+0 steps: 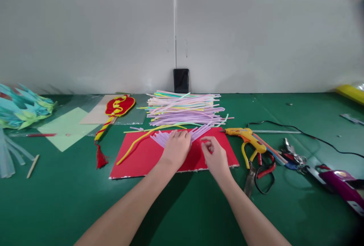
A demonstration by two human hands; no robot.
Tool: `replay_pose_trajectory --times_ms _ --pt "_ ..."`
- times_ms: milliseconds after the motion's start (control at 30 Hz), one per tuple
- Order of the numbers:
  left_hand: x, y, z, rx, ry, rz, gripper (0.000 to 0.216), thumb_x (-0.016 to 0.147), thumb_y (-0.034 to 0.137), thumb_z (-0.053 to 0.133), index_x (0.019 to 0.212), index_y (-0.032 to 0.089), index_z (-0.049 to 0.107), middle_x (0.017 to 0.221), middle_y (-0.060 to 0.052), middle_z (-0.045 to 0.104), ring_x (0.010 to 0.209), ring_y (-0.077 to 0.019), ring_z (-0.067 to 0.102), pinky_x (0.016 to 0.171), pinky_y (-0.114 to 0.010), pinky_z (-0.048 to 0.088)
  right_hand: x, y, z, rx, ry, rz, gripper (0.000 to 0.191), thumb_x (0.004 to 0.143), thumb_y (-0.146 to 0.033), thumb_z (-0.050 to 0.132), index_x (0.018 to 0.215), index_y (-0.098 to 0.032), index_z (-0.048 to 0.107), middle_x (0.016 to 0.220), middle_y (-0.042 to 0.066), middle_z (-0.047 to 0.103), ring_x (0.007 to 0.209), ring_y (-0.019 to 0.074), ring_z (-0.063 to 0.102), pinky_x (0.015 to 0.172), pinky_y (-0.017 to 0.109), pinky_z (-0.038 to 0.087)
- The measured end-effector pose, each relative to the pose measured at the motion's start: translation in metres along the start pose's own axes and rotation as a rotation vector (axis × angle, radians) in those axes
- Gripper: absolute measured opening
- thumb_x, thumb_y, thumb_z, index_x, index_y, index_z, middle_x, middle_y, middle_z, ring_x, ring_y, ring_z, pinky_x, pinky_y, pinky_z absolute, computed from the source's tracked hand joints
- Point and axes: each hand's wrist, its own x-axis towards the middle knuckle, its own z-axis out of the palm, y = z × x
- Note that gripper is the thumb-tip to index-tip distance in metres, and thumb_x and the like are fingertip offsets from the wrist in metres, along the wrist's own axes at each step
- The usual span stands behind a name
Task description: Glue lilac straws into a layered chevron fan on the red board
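Bare forearms [136, 200] up front: left hand [178, 143] lies over fanned, slim lilac strips [160, 138] on a red board [142, 159] with scuffed white edges, can't tell if it's gripping them. Right hand [213, 153] beside it is loosely curled, can't tell if it's holding anything. Pastel strip pile [184, 109] just beyond both, green tabletop [71, 200] below, pale partition [85, 37] behind.

Bright, diffuse light; soft shadows on table [57, 212]; edges stretched.

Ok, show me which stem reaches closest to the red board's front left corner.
The curved yellow stem, left of the left hand; the purple stems under that hand and the mixed pile end farther back.
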Motion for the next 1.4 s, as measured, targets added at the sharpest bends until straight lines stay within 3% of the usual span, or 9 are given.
replay_pose_trajectory --times_ms 233,400,533,633,733,867,967,1067,1400 --pt "-0.003 0.000 -0.005 -0.023 -0.065 0.000 0.024 0.080 0.002 0.045 0.097 0.014 0.055 0.096 -0.010 0.063 0.089 -0.0251 0.062 0.073 -0.036 0.049 -0.001 0.000 0.000 -0.008 -0.021 0.013 0.020 0.081 -0.036 0.046 0.089 -0.022 0.058 0.065 0.001 0.057 0.058 0.0164 0.054 0.053 0.026 0.043" --pt "-0.003 -0.002 -0.004 -0.020 -0.027 -0.009 0.032 0.081 0.000 0.044 0.109 0.015 0.051 0.098 -0.010 0.063 0.089 -0.0251 0.062 0.068 -0.034 0.050 -0.001 -0.002 0.000 -0.040 -0.019 -0.015 0.020 0.080 -0.034 0.048 0.087 -0.021 0.061 0.068 0.002 0.060 0.060 0.0166 0.055 0.056 0.027 0.044" --pt "-0.003 -0.006 -0.009 0.000 0.022 -0.068 0.023 0.085 0.004 0.041 0.100 0.015 0.055 0.088 -0.008 0.066 0.078 -0.0233 0.064 0.063 -0.032 0.049 -0.001 -0.003 0.000 -0.025 -0.028 -0.008 0.021 0.080 -0.033 0.047 0.088 -0.021 0.062 0.071 0.003 0.062 0.060 0.0164 0.055 0.057 0.027 0.045" --pt "-0.005 -0.012 -0.020 -0.032 0.184 -0.126 0.023 0.090 0.010 0.040 0.106 0.016 0.055 0.090 -0.008 0.068 0.080 -0.0224 0.065 0.066 -0.032 0.050 -0.001 -0.003 0.000 -0.015 -0.022 -0.017 0.021 0.080 -0.032 0.046 0.087 -0.020 0.062 0.072 0.004 0.062 0.061 0.0169 0.056 0.058 0.028 0.046" --pt "-0.007 -0.018 -0.039 -0.141 0.442 -0.178 0.023 0.090 0.015 0.043 0.110 0.020 0.055 0.099 -0.006 0.069 0.088 -0.0199 0.065 0.075 -0.030 0.051 -0.001 -0.004 0.001 -0.016 -0.019 -0.027 0.021 0.080 -0.032 0.046 0.087 -0.020 0.062 0.075 0.005 0.064 0.064 0.0178 0.058 0.061 0.029 0.047" --pt "-0.010 -0.023 -0.072 -0.560 0.696 -0.296 0.016 0.082 0.015 0.055 0.096 0.020 0.061 0.090 0.000 0.070 0.082 -0.0145 0.067 0.079 -0.027 0.052 -0.001 -0.004 0.001 -0.018 -0.029 -0.028 0.021 0.081 -0.034 0.046 0.087 -0.020 0.061 0.077 0.006 0.064 0.068 0.0192 0.059 0.065 0.031 0.048" --pt "-0.009 -0.029 -0.085 -0.890 0.658 -0.403 0.020 0.077 0.012 0.058 0.096 0.019 0.061 0.084 0.000 0.070 0.078 -0.0141 0.067 0.074 -0.027 0.054 -0.001 -0.003 0.001 -0.022 -0.028 -0.029 0.021 0.081 -0.034 0.046 0.087 -0.020 0.061 0.077 0.006 0.064 0.070 0.0200 0.060 0.068 0.032 0.049" --pt "-0.007 -0.038 -0.084 -1.075 0.571 -0.435 0.022 0.073 0.012 0.061 0.095 0.018 0.062 0.085 -0.001 0.070 0.079 -0.0147 0.067 0.070 -0.026 0.054 -0.001 -0.001 0.002 -0.022 -0.025 -0.037 0.020 0.080 -0.033 0.047 0.087 -0.020 0.062 0.079 0.006 0.065 0.071 0.0200 0.060 0.069 0.032 0.048" --pt "-0.006 -0.041 -0.080 -1.233 0.412 -0.494 0.024 0.074 0.011 0.062 0.097 0.017 0.065 0.084 -0.003 0.071 0.080 -0.0167 0.067 0.075 -0.034 0.055 0.000 0.002 0.003 -0.007 -0.049 -0.025 0.019 0.081 -0.030 0.047 0.088 -0.020 0.061 0.083 0.006 0.066 0.075 0.0199 0.061 0.071 0.032 0.048"
